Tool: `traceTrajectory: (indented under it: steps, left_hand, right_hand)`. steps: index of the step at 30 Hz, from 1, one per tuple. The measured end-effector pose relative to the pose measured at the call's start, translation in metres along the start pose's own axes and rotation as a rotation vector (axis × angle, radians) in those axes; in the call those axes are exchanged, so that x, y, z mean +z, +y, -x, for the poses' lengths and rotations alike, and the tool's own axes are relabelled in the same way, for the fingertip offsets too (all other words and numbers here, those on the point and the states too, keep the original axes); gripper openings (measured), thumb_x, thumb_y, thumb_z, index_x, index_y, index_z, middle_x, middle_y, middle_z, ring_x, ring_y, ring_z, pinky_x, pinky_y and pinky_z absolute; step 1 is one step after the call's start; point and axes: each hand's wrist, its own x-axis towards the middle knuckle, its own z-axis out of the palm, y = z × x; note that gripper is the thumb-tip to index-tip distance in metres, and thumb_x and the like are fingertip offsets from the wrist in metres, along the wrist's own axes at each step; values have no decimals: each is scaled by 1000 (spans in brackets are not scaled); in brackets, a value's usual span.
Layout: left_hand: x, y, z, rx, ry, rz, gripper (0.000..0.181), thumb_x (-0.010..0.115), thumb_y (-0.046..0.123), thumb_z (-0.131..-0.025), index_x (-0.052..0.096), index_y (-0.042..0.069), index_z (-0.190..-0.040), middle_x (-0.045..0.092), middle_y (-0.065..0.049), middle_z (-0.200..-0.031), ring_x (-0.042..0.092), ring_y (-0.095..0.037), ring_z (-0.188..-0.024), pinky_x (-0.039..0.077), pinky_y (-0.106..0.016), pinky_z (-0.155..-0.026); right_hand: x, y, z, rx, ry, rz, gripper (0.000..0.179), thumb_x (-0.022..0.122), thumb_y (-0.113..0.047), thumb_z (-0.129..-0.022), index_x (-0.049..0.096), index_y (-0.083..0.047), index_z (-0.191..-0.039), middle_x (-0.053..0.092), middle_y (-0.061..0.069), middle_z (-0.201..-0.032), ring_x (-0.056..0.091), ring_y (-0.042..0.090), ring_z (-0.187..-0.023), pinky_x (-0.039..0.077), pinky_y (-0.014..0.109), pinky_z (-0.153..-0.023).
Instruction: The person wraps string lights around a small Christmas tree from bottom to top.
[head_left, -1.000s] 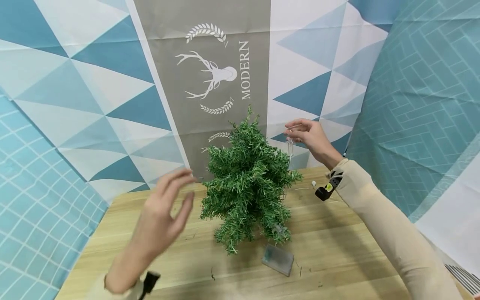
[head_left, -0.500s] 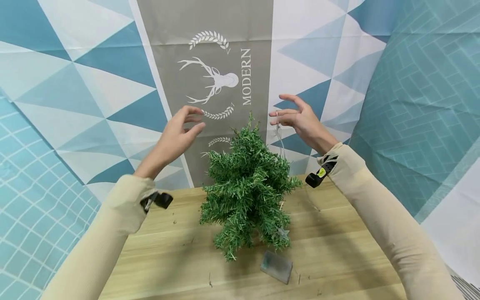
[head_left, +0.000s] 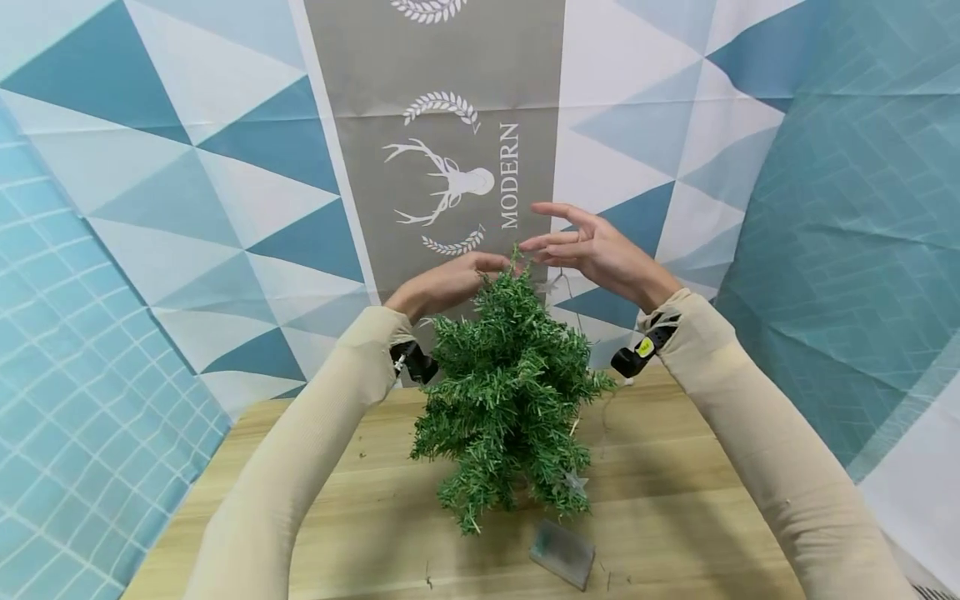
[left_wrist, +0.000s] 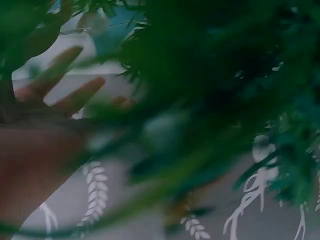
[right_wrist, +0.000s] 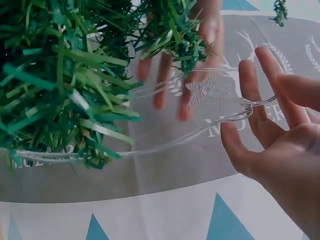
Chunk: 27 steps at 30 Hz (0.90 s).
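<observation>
A small green artificial Christmas tree [head_left: 510,400] stands upright on the wooden table [head_left: 360,508]. My right hand [head_left: 603,254], right of the treetop, pinches the clear wire of a star string light [right_wrist: 175,142]. In the right wrist view, a transparent star [right_wrist: 206,92] hangs on that wire, between the hand and the branches. My left hand [head_left: 446,283] reaches behind the treetop from the left. Its fingers [right_wrist: 162,82] are extended near the wire; whether they touch it I cannot tell. Another star [head_left: 575,483] sits on a low branch at the front right.
A grey rectangular box [head_left: 562,552] lies on the table before the tree. Small dark scraps lie nearby. A patterned curtain with a deer print [head_left: 450,182] hangs close behind the tree. Wire trails down the tree's right side.
My left hand has risen from the lower left and moved right, behind the treetop. The right hand has come up and inward over the tree, bringing the wire along.
</observation>
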Motion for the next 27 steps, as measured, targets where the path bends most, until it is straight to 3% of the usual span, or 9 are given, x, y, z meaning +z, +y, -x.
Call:
traceTrajectory:
  steps: [3,6,7,12,15,17,21,24,27]
  left_hand:
    - [-2,-10,0,19,112,36,24,49,28,-91,57,9,-102,52,-6,-120,49,-24,-110,35,-47,-97]
    - [-11,-12,7,70,241,93,46,57,44,-84,51,-1,-89,58,-20,-96,59,-31,-86,45,-41,-86]
    - [-15,-12,11,77,283,46,49,59,47,-81,50,-1,-88,59,-21,-88,60,-31,-78,48,-38,-81]
    - [-41,-10,32,37,357,-631,49,52,59,-80,51,10,-78,55,-8,-64,48,-19,-51,43,-31,-52]
    - [-58,-16,50,17,405,-880,43,48,52,-86,53,12,-73,50,-2,-59,44,-16,-49,40,-30,-48]
    - [-68,-23,62,20,473,-917,40,46,45,-90,52,12,-69,46,-2,-56,41,-16,-46,37,-30,-47]
    - [-80,-38,79,91,628,-834,45,44,36,-93,40,9,-57,33,-5,-49,30,-18,-41,28,-31,-43]
    - [-80,-44,87,103,680,-759,49,48,40,-90,35,9,-54,29,-4,-47,27,-18,-39,25,-30,-42]
    - [-77,-46,93,48,667,-742,50,53,46,-85,35,9,-57,29,-3,-50,27,-18,-42,26,-31,-45]
  right_hand:
    - [1,3,3,2,13,36,56,47,0,-90,27,-18,-140,53,23,-120,43,35,-118,31,44,-102]
    - [2,4,6,20,34,75,53,48,-2,-90,30,-14,-139,55,22,-118,47,35,-115,34,43,-99]
    - [2,4,7,22,40,87,51,49,-3,-91,31,-13,-138,55,22,-118,48,35,-114,35,42,-98]
    - [-1,4,11,-25,145,250,36,49,-4,-91,46,-9,-126,60,23,-107,57,35,-95,46,38,-86]
    - [-5,6,15,-50,220,401,27,45,-1,-92,53,-5,-116,62,22,-95,58,36,-78,51,38,-72]
    - [-7,9,17,-68,265,520,25,41,2,-91,56,-4,-111,62,18,-87,56,34,-71,50,37,-63]
    - [-7,16,23,-66,336,845,25,41,3,-88,60,-8,-102,62,8,-81,58,23,-68,46,31,-54]
    - [-5,22,28,-47,354,1065,19,46,-1,-87,61,-10,-91,61,4,-81,56,18,-71,44,30,-58]
    - [-5,27,32,-32,353,1171,13,50,-3,-85,61,-9,-82,58,5,-84,52,19,-80,43,34,-70]
